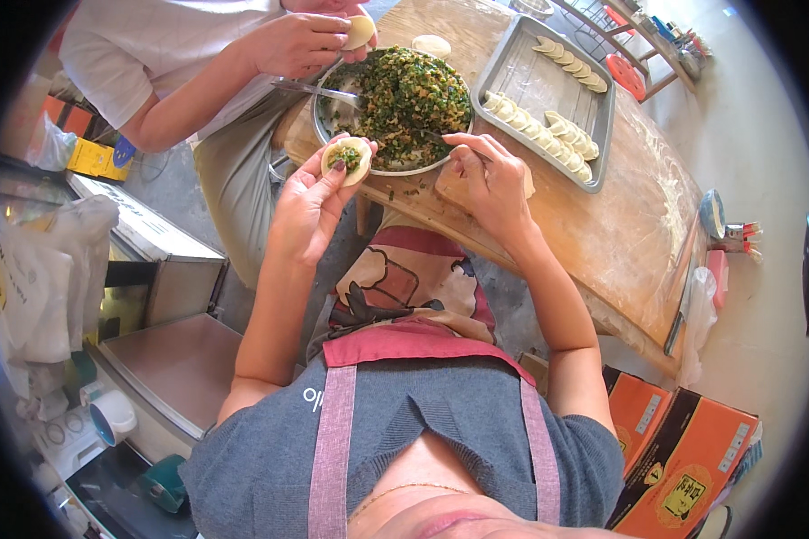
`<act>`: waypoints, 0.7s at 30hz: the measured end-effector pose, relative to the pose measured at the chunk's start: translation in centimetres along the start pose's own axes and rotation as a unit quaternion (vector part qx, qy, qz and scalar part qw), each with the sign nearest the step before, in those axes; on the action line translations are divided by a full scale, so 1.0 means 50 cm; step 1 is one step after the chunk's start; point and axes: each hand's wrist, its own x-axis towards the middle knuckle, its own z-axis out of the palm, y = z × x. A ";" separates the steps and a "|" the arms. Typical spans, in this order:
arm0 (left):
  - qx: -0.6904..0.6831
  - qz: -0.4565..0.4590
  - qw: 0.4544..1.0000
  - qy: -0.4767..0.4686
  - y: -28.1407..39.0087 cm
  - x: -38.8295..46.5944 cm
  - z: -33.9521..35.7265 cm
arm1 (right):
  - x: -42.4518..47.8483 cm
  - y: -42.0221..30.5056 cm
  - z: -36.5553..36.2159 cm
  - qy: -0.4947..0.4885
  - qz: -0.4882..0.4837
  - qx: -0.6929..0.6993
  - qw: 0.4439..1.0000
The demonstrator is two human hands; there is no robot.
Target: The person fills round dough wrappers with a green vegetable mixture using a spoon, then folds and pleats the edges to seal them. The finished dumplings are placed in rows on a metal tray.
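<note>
My left hand holds a round dough wrapper with chopped green filling in its middle, the thumb touching the filling. In my right hand is a thin utensil, whose far end reaches into a metal bowl. Chopped green and brown filling is heaped in that bowl. Under my right hand sits something pale tan, partly hidden, so its kind is unclear. To the right, a metal tray bears rows of folded dumplings.
At the upper left a co-worker's hand holds another wrapper. A metal spoon rests in the bowl. One wrapper lies behind it. The wooden table is floury; a knife lies along its right edge.
</note>
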 end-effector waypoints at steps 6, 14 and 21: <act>-0.066 -0.023 0.997 0.019 -0.005 -0.008 -0.003 | -0.011 -0.010 0.016 -0.017 0.142 0.115 0.983; -0.123 -0.006 0.991 0.055 0.002 -0.005 0.003 | -0.002 0.011 0.058 -0.002 0.278 0.329 0.903; -0.130 -0.020 0.990 0.054 -0.017 0.017 0.027 | 0.011 0.019 0.008 0.047 0.246 0.382 0.889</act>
